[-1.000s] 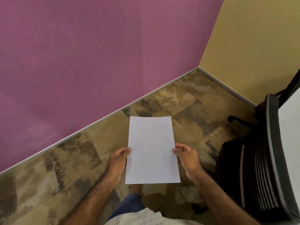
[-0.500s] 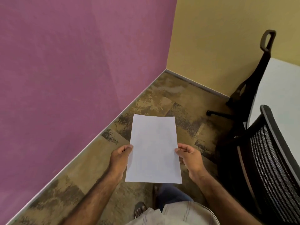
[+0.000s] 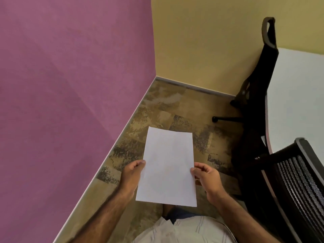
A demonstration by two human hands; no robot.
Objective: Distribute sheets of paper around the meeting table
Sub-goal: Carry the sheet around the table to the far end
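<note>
While both hands pinch the plain white paper sheets (image 3: pixel 168 166) flat at waist height, left hand (image 3: pixel 131 176) and right hand (image 3: pixel 207 178) take opposite long edges. Long axis points ahead toward the corner; the pale white meeting table (image 3: pixel 298 102) lies off to the right behind two black mesh office chairs (image 3: pixel 296 186), nearer the right hand.

Blank white sheets of paper (image 3: pixel 168 165), held flat

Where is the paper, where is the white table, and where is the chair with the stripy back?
paper (image 3: pixel 168 167), head view, middle of the sheet
white table (image 3: pixel 298 102), head view, bare top
stripy-backed chair (image 3: pixel 298 186), head view, its mesh back
</note>
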